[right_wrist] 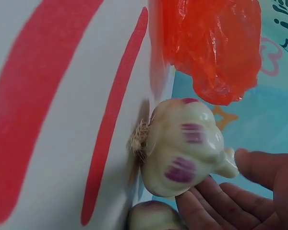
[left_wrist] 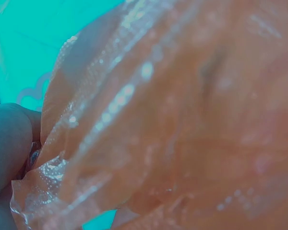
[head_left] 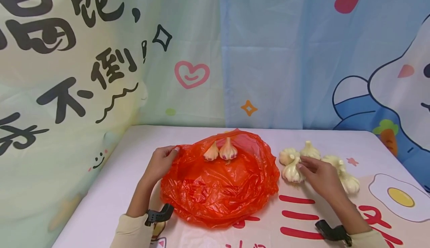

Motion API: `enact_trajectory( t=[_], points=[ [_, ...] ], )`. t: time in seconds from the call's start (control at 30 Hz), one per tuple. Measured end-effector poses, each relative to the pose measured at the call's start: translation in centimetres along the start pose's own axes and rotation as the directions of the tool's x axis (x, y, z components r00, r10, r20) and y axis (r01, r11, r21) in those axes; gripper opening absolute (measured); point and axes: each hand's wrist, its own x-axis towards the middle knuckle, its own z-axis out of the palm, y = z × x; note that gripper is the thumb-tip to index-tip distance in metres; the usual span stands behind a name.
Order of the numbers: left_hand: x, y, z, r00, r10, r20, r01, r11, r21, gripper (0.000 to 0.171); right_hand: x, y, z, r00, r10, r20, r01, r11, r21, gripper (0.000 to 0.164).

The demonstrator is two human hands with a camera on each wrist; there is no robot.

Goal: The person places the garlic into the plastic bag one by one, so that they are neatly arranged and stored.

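A red plastic bag (head_left: 218, 195) lies spread open on the table, with two garlic bulbs (head_left: 228, 151) inside near its far side. My left hand (head_left: 164, 162) pinches the bag's left rim; in the left wrist view the crumpled plastic (left_wrist: 134, 120) fills most of the picture. To the right of the bag, my right hand (head_left: 320, 175) holds a garlic bulb (head_left: 291, 171) by its stem. Seen from the right wrist, the thumb (right_wrist: 264, 167) meets the stem of this purple-streaked bulb (right_wrist: 182, 148), its roots facing the table and the other fingers behind it.
Several more garlic bulbs (head_left: 310, 150) are grouped around my right hand on the table. The tabletop (head_left: 147, 136) carries printed red strokes and a fried-egg picture (head_left: 401, 197). Behind it hangs a printed curtain (head_left: 262, 53).
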Motion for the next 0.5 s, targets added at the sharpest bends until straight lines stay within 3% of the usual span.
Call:
enact_trajectory(
  t=[0.5],
  points=[
    [-0.05, 0.00, -0.08, 1.000, -0.009, -0.002, 0.009, 1.000, 0.004, 0.034, 0.60, -0.21, 0.44, 0.997, 0.017, 0.073, -0.017, 1.000, -0.011, 0.048]
  ],
)
